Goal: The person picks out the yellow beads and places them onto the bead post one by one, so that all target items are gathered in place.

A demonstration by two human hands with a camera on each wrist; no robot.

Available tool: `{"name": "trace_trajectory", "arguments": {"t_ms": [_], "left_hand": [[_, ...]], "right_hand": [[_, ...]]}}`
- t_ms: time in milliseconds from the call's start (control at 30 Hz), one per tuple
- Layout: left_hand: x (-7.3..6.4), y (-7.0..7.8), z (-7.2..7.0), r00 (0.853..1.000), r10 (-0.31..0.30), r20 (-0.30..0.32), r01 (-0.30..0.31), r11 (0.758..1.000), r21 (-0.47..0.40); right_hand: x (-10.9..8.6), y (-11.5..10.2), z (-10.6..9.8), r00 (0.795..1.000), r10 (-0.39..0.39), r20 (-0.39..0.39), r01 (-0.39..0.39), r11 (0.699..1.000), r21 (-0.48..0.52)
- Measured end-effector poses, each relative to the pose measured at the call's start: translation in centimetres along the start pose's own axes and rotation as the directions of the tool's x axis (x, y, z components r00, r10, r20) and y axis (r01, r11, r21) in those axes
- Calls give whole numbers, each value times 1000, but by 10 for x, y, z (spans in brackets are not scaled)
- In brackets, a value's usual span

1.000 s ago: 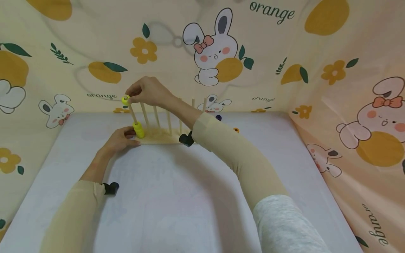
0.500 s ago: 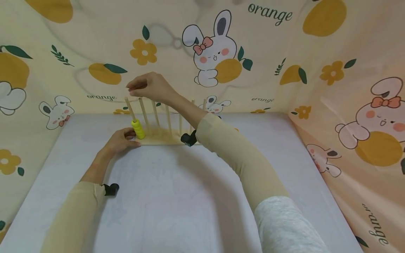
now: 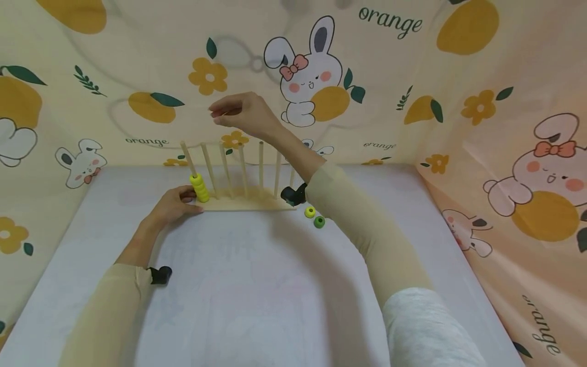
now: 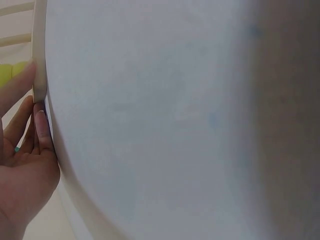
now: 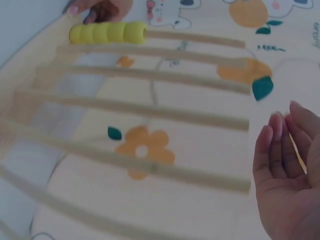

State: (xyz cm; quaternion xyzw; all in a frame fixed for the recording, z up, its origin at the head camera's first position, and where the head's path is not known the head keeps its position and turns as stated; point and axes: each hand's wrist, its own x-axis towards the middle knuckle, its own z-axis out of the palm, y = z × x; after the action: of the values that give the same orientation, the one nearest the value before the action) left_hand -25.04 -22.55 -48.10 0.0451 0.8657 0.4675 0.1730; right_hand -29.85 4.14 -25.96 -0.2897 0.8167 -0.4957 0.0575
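Note:
A wooden peg rack (image 3: 247,205) stands near the back of the table, its upright pegs in a row along a flat base. Several yellow beads (image 3: 199,188) are stacked at the bottom of its leftmost peg. My left hand (image 3: 171,206) holds the left end of the base; in the left wrist view the thumb (image 4: 22,82) lies against the board and the fingers are at its end. My right hand (image 3: 245,113) hovers above the middle pegs, fingers loosely bent. Nothing shows between its fingers (image 5: 276,150) in the right wrist view.
Just off the rack's right end, a loose yellow bead (image 3: 310,212) and a green bead (image 3: 319,222) lie on the white table (image 3: 238,285). The right forearm covers part of the table behind them. A patterned cloth (image 3: 151,61) hangs close behind the rack.
My right hand has let go of a yellow bead at the leftmost peg's top, and it has dropped onto the stack. That hand has since moved right and up; the left stays put.

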Motion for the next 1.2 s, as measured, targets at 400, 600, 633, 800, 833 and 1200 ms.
{"name": "trace_trajectory", "arguments": {"t_ms": [400, 600, 633, 800, 833, 1200], "left_hand": [[0, 2, -3, 1000, 2, -4, -2, 1000, 0], [-1, 1, -1, 1000, -12, -1, 12, 1000, 22], [0, 1, -1, 1000, -13, -2, 13, 1000, 21], [2, -1, 1, 1000, 1, -4, -1, 1000, 7], [2, -1, 1, 1000, 4, -2, -4, 1000, 4], [-2, 2, -1, 1000, 5, 10, -6, 1000, 10]], "right_hand": [[-37, 1, -39, 998, 21, -67, -19, 999, 34], [-38, 33, -51, 995, 16, -93, -13, 1000, 26], [-38, 40, -53, 995, 10, -100, -7, 999, 33], [-48, 56, -64, 992, 29, -122, -21, 997, 68], [-51, 58, -66, 991, 31, -128, -23, 997, 67], [-84, 80, -79, 976, 104, -189, -95, 994, 56]]}}
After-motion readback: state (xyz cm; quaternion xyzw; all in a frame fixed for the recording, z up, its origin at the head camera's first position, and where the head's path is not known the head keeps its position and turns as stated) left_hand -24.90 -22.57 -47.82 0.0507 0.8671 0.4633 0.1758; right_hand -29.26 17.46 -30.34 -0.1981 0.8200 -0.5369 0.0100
